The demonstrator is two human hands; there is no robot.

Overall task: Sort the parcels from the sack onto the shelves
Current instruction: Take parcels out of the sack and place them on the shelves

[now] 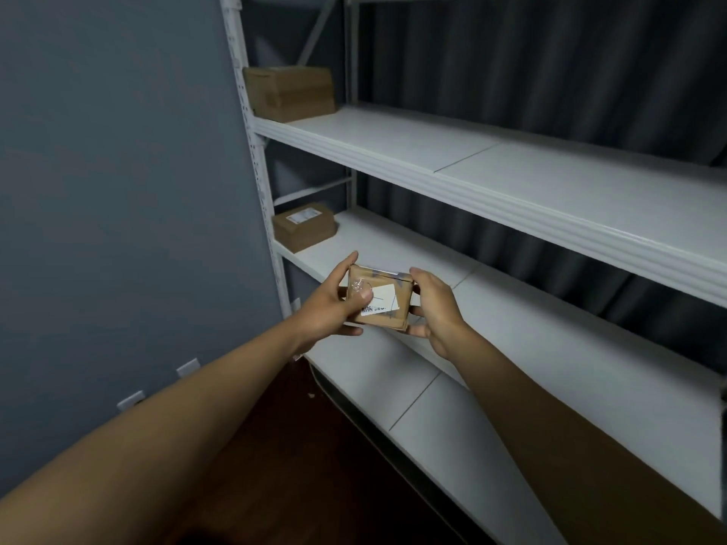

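Before the white shelves (511,214), one small parcel (379,298) is held up, two already stowed.

Against the rack's left upright, a large box (289,92) sits on the upper shelf and a labelled box (305,226) on the shelf below it, so sorting looks barely begun; the sack is out of view. The small parcel hangs in front of the lower shelf's edge, label up, the left hand (332,304) gripping its left side with thumb on top, the right hand (434,308) clasping its right side.

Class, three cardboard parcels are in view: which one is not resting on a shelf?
The small parcel gripped between the left hand and right hand; the other two sit on shelves.
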